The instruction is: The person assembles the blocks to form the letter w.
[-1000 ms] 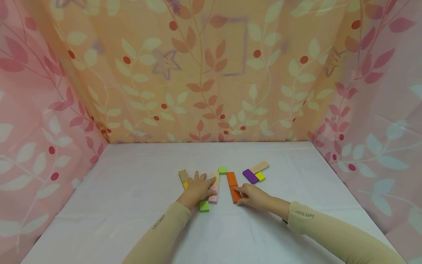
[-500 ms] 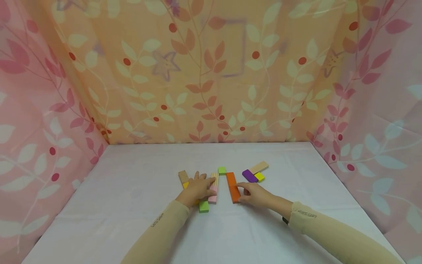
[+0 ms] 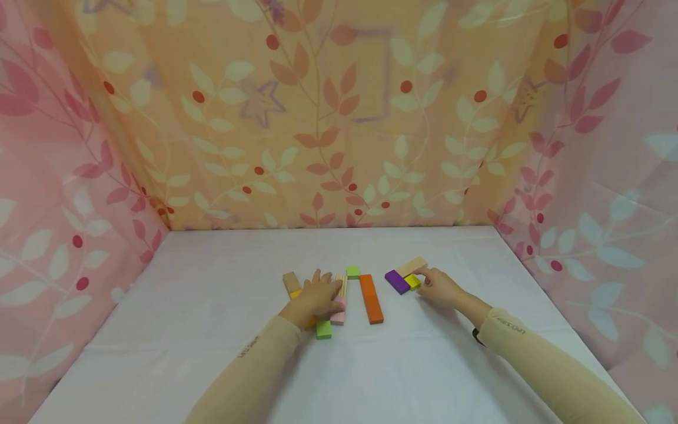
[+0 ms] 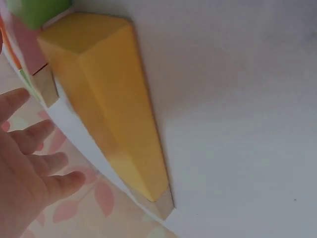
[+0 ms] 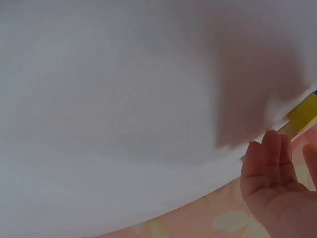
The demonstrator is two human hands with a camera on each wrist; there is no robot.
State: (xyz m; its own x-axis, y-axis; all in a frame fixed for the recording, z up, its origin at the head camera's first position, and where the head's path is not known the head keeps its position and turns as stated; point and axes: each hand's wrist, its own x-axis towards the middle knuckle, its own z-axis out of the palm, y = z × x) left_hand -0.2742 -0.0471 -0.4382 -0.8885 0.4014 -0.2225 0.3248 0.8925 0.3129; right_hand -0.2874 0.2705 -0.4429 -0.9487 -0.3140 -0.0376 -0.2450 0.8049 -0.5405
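My left hand (image 3: 318, 297) is spread over the left group of wooden blocks, fingers extended, thumb at a pink block (image 3: 338, 318). Long yellow-orange blocks (image 4: 119, 104), partly hidden by this hand in the head view, lie end to end with a plain wood block (image 3: 289, 282). A green block (image 3: 323, 330) sits at the near end. Over on the right, my right hand (image 3: 444, 288) reaches to a small yellow block (image 3: 411, 282), fingertips right at its edge. Its fingers are loosely extended with the thumb apart. Touching that yellow block are a purple block (image 3: 397, 281) and a plain wood block (image 3: 413, 266).
Between the hands, orange blocks (image 3: 371, 299) lie end to end in a slanted line. Another green block (image 3: 353, 272) lies at their far end, beside a striped light block (image 3: 342, 285). Patterned curtains (image 3: 318, 118) enclose the white table (image 3: 212, 265) at the back and sides.
My right hand has left the orange blocks and moved right and away from me to the small yellow block. The orange blocks now line up more closely. My left hand stays in place.
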